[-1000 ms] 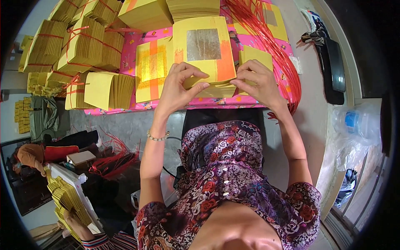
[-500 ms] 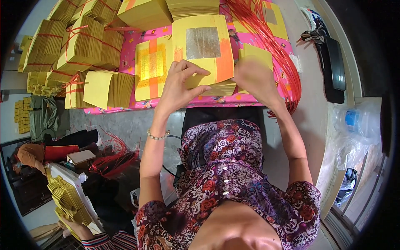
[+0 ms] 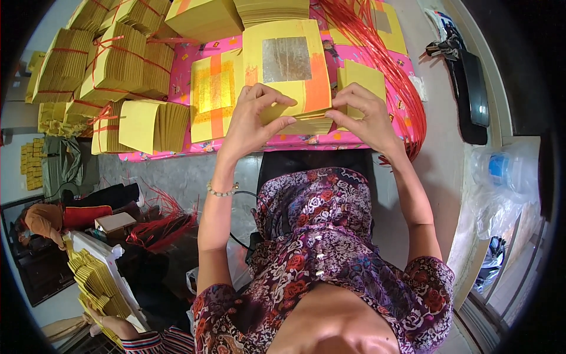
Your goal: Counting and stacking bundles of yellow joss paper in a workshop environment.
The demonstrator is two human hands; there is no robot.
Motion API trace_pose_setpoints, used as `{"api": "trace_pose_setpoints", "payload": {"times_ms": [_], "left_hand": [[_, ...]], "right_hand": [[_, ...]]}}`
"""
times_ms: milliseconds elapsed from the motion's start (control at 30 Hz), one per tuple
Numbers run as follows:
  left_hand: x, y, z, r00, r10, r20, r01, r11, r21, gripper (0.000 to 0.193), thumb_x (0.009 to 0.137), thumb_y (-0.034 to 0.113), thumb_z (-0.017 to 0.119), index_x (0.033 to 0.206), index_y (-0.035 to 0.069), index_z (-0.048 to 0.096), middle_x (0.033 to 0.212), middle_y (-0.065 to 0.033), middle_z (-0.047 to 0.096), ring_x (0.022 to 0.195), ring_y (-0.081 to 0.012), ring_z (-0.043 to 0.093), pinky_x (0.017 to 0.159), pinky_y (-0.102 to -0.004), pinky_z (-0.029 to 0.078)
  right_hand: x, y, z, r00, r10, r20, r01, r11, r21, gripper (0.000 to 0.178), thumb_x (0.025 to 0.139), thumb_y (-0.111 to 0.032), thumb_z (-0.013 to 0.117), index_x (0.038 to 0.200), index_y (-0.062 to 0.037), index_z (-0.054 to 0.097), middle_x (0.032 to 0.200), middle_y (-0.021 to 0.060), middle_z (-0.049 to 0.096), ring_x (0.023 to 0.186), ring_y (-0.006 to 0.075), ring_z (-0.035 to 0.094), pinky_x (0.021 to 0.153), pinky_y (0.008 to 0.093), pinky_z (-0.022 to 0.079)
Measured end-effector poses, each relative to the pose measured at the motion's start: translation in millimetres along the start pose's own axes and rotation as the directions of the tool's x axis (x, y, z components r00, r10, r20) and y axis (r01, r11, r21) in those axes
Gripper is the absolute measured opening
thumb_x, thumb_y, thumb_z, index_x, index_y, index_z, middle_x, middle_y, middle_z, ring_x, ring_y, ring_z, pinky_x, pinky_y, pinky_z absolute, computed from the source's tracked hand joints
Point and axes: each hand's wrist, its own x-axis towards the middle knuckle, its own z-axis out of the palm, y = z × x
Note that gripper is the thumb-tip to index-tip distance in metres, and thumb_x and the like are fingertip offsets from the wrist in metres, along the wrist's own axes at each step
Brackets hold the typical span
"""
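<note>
A stack of yellow paper sheets (image 3: 295, 62) with a silver foil square and orange bands lies on a pink patterned cloth (image 3: 188, 62). My left hand (image 3: 253, 118) pinches the stack's near left corner, fingers curled over the top sheet. At the near right corner, my right hand (image 3: 365, 115) grips the same stack. A second pile of yellow sheets with a gold square (image 3: 213, 97) lies just left of my left hand. A smaller plain yellow sheet (image 3: 365, 76) sits behind my right hand.
Bundles of yellow paper tied with red string (image 3: 112, 65) fill the left. A sheaf of loose red strings (image 3: 389, 65) runs along the right of the cloth. Another person's hand (image 3: 106, 321) holds yellow papers at lower left. A black phone (image 3: 474, 88) lies far right.
Both hands have shifted slightly on the stack's near edge; my left fingers now curl more over the top sheet. The stack stays in place.
</note>
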Motion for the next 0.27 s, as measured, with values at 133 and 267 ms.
{"api": "trace_pose_setpoints", "payload": {"times_ms": [133,267], "left_hand": [[0.9,-0.8,0.0,1.000,0.006,0.002,-0.006,1.000,-0.005,0.029,0.072,0.026,0.075,0.097,0.013,0.069,0.094,-0.0064,0.056,0.095,-0.0260,0.048,0.088,-0.0372,0.039],[-1.6,1.9,-1.5,0.999,-0.046,0.021,0.046,0.999,-0.017,0.031,0.072,0.025,0.076,0.099,0.012,0.069,0.097,-0.0065,0.056,0.098,-0.0247,0.048,0.091,-0.0364,0.038]], "right_hand": [[-0.3,-2.1,0.4,0.998,-0.066,-0.023,0.065,0.996,-0.054,0.016,0.076,-0.011,0.072,0.088,-0.0033,0.065,0.088,0.0060,0.059,0.082,0.0184,0.060,0.070,0.0286,0.048],[2.1,-4.9,-1.3,0.994,-0.107,0.036,0.111,0.981,-0.161,0.015,0.076,-0.011,0.072,0.087,-0.0034,0.065,0.090,0.0063,0.059,0.083,0.0184,0.061,0.071,0.0282,0.049]]}}
